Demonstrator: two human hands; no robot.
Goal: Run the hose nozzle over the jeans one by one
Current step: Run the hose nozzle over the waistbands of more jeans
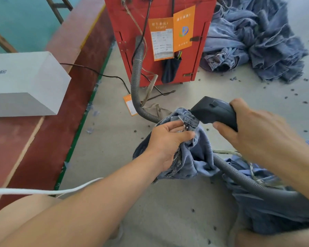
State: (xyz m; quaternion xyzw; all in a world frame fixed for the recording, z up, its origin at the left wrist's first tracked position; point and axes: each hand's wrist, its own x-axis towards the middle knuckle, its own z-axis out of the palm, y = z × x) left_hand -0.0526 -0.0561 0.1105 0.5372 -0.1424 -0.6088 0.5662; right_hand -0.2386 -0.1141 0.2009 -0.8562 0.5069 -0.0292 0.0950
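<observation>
Right up close, person's bare knee (25, 209) at lower left w/ a white cord (43, 190) running across it. Left hand (168, 145) bunches the jeans (194, 157) at the waistband, fingers curled round the fabric: faded blue denim, crumpled, seam stitching and a metal rivet showing by the thumb, rest of it sagging to the concrete floor (114, 139). Right hand (253, 129) grips the hose nozzle (214, 111), a dark grey plastic head w/ its mouth touching the waistband edge. Ribbed grey hose (239, 177) trails from under that forearm over more denim (275, 211) heaped at lower right. Another stretch of the same ribbed hose curves up behind the jeans to a red machine cabinet (132, 24) w/ orange paper labels (161, 38) on its door. Left of it, a white box (25, 82) sits on a red bench. Far right, behind the cabinet, a big pile of blue jeans (257, 41); dark lint bits scattered over the floor.
</observation>
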